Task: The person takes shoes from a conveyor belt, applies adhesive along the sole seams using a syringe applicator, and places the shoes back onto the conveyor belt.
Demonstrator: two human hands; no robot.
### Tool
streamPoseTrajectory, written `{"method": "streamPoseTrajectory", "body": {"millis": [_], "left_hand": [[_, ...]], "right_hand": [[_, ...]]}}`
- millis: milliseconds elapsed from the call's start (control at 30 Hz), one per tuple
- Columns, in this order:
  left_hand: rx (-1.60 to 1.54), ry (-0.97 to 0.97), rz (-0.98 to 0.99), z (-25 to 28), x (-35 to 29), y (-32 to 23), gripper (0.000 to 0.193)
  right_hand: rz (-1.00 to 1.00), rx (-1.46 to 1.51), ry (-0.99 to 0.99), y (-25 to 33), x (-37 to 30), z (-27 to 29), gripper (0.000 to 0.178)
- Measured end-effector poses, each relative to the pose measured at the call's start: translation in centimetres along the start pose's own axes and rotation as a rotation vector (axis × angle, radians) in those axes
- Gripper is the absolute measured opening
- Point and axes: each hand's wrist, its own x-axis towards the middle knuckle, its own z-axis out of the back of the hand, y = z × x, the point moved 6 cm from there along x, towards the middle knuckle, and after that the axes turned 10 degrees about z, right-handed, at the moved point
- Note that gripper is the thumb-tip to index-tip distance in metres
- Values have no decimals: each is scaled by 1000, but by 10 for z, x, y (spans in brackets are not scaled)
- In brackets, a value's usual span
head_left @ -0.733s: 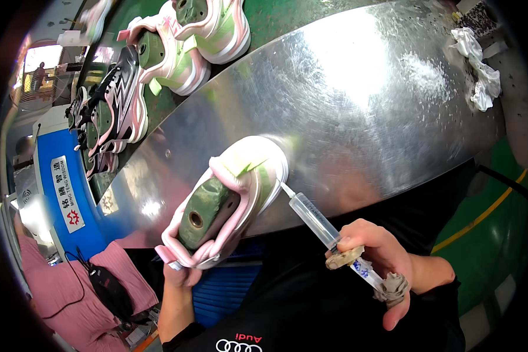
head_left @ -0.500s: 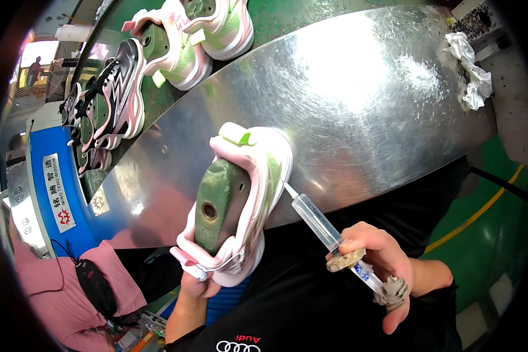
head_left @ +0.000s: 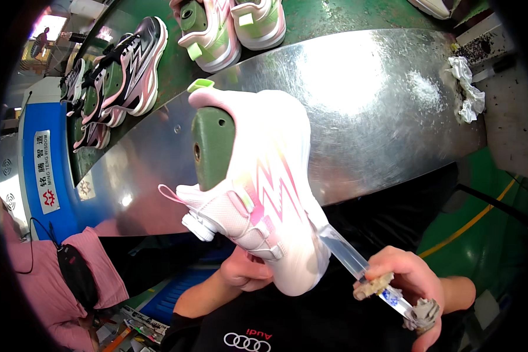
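Note:
A pink and white sneaker (head_left: 276,176) with a green shoe last (head_left: 213,146) inside is held up over the metal tabletop. My left hand (head_left: 247,271) grips it near the toe, its fingers partly hidden behind the shoe. A clear plastic syringe (head_left: 346,253) is in my right hand (head_left: 409,281); its tip meets or nearly meets the seam where the upper joins the sole. Beige tape or cloth wraps the syringe's flange, and a greyish wad covers the plunger end. Thumb and fingers close around both of these.
Pink and green sneakers (head_left: 258,26) and black and pink sneakers (head_left: 138,70) stand on a green conveyor belt (head_left: 311,14) beyond the metal tabletop (head_left: 381,141). Crumpled white paper (head_left: 468,88) lies at the far right. At the left sits a person in a pink sleeve (head_left: 94,264), near a blue machine panel (head_left: 56,146).
The sneaker has been turned and lifted closer, so its side now faces me. My right hand and the syringe have moved lower right. Shoes on the belt have shifted rightward in view.

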Motion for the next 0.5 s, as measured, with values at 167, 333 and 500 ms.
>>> {"method": "streamPoseTrajectory", "body": {"millis": [167, 333, 500], "left_hand": [[2, 260, 50, -19, 28, 1, 72], [42, 192, 89, -27, 47, 10, 72], [50, 183, 174, -45, 79, 12, 74]], "right_hand": [[-64, 66, -160, 19, -26, -3, 92], [-61, -17, -256, 40, -43, -2, 80], [34, -177, -384, 63, -60, -12, 69]]}}
